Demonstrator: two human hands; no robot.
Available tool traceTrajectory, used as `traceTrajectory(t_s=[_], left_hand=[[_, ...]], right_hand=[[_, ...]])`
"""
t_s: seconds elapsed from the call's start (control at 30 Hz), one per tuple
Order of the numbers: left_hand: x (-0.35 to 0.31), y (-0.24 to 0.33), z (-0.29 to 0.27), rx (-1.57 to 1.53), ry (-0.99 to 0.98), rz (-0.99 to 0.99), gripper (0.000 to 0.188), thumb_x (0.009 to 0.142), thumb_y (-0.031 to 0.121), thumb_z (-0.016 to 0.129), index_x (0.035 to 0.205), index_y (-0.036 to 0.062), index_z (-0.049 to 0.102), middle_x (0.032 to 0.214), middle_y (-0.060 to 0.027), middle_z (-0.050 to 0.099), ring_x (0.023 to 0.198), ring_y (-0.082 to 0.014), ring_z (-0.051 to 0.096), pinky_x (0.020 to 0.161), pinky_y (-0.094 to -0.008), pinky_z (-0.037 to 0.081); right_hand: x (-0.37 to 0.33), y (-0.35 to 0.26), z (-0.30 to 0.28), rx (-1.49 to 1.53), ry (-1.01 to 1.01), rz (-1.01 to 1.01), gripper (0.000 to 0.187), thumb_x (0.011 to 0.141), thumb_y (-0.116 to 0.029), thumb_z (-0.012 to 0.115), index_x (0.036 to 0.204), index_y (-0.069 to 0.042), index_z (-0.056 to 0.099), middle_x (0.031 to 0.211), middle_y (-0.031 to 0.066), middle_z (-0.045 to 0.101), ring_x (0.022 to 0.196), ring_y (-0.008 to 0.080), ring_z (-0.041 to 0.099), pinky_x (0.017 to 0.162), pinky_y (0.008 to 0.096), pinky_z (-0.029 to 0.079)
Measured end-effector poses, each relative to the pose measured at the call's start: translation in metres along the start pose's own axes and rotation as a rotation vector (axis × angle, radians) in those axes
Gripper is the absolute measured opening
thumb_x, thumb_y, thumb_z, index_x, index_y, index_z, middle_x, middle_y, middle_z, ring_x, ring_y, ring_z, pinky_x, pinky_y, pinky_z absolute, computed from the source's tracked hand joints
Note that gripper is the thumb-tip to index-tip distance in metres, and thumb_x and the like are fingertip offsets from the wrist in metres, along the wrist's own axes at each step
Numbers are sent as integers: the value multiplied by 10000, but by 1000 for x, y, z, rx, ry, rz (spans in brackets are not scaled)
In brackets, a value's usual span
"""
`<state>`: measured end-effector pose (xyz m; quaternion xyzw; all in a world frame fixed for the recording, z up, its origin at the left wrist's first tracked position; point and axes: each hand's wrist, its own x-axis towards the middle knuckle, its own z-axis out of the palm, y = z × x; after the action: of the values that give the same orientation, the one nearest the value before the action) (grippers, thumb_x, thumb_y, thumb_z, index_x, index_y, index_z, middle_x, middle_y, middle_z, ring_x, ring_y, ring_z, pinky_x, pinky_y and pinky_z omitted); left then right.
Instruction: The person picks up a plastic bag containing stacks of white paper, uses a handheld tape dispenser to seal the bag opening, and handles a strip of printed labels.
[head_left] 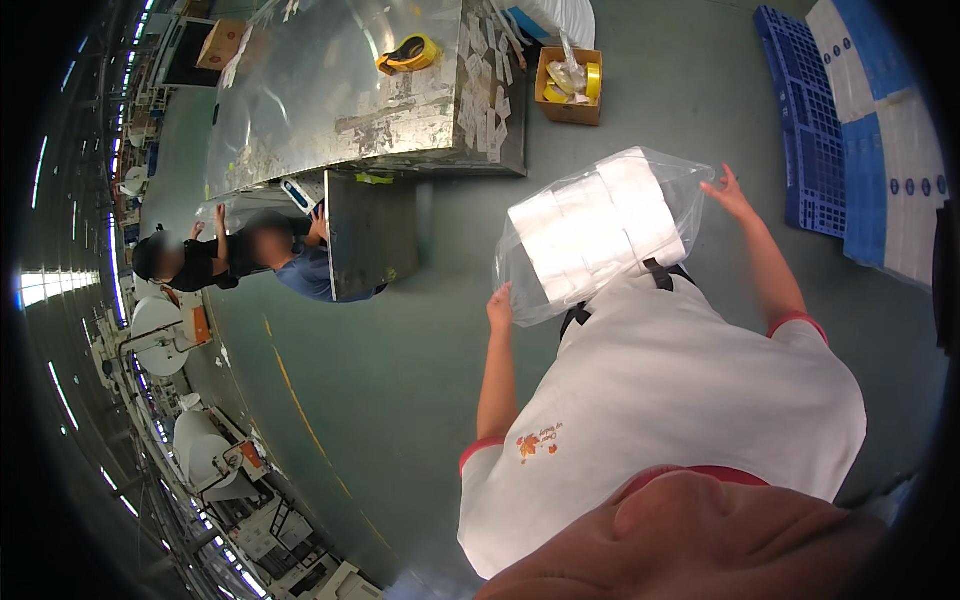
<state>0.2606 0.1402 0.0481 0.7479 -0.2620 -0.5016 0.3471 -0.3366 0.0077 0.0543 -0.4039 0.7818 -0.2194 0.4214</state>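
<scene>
A clear plastic bag [517, 260] full of white paper bundles [600, 222] is in front of my body, tilted, with several bundles packed side by side. My left hand [500, 308] is closed on the bag's near left edge. At the bag's far right corner, my right hand [730, 193] grips the film between thumb and fingers, one finger sticking out. Both arms are stretched wide. The film bulges loosely around the bundles. What supports the bag's underside is hidden.
A metal table [300, 110] stands ahead left, with a yellow tape dispenser [410, 54] on it. Beyond the bag is a cardboard box [570, 112] holding yellow tape rolls. Blue pallet [800, 130] and wrapped stacks [880, 170] stand right. Two people [310, 272] work left, near machines.
</scene>
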Motion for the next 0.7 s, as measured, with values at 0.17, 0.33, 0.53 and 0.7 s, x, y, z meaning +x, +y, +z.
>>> traceTrajectory(t_s=[0.17,0.33,0.53,0.7], left_hand=[[17,42,21,45,32,-96,355,830,335,634,991,19,638,713,33,567,556,-23,425,486,-177,323],[25,40,29,-37,132,-66,310,860,316,590,996,39,625,602,64,494,469,-27,378,406,-201,273],[-10,43,75,-455,96,-84,280,914,223,491,1079,15,579,642,30,544,497,-65,461,431,-234,373],[-44,73,122,-379,230,-124,316,896,193,518,1087,-55,554,963,-101,614,832,-182,587,742,-308,478]], right_hand=[[27,29,78,-11,-184,-84,983,708,-568,643,1410,-63,176,1437,226,169,1324,314,206,1057,387,237],[61,-31,128,878,-184,-58,448,895,-365,422,1193,-33,378,1318,164,378,1249,296,317,1053,380,245],[63,-48,143,1890,-283,200,267,950,-184,284,765,-78,444,552,6,332,522,179,376,858,356,406],[62,-27,100,1596,12,543,219,909,-130,302,736,-74,424,501,-15,241,410,134,218,780,345,432]])
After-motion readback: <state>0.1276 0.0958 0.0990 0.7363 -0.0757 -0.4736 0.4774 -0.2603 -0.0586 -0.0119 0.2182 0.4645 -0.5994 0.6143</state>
